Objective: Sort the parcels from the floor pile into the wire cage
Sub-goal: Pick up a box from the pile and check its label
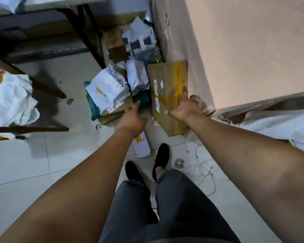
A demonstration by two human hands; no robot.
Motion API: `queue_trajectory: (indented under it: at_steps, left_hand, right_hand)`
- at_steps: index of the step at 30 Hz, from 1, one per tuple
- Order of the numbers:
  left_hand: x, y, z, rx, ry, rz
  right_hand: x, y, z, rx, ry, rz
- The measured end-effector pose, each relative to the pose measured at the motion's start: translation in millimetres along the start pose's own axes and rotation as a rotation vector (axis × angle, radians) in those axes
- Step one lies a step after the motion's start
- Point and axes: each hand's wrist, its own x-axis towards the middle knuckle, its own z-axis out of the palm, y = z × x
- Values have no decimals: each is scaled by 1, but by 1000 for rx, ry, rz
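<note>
A pile of parcels lies on the tiled floor against the cloth-draped wall. The biggest is a brown cardboard box with yellow tape and white labels. My right hand is spread over its near right part, fingers straight, thumb out to the left. My left hand reaches toward the box's left side with fingers extended, next to a dark green bag. White mailer bags lie on flat cardboard to the left. No wire cage is in view.
More parcels and a small brown box are stacked farther back. A small white parcel lies by my feet. Loose white cable trails on the floor at right. Wooden furniture legs and white bags stand at left.
</note>
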Motion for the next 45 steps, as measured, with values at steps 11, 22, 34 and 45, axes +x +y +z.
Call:
queue_trajectory:
  at_steps: [11,22,34,45]
  left_hand:
    - [128,-43,67,-16,-54,-48]
    - [169,-66,86,108,-82,61]
    - [164,-83,102,166,-102,82]
    - [137,-72,89,264,-152,102]
  right_hand:
    - [146,22,64,3,38,117]
    - [186,9,112,86,257,150]
    - [180,28,106,293,348,115]
    - [73,18,77,242,460,131]
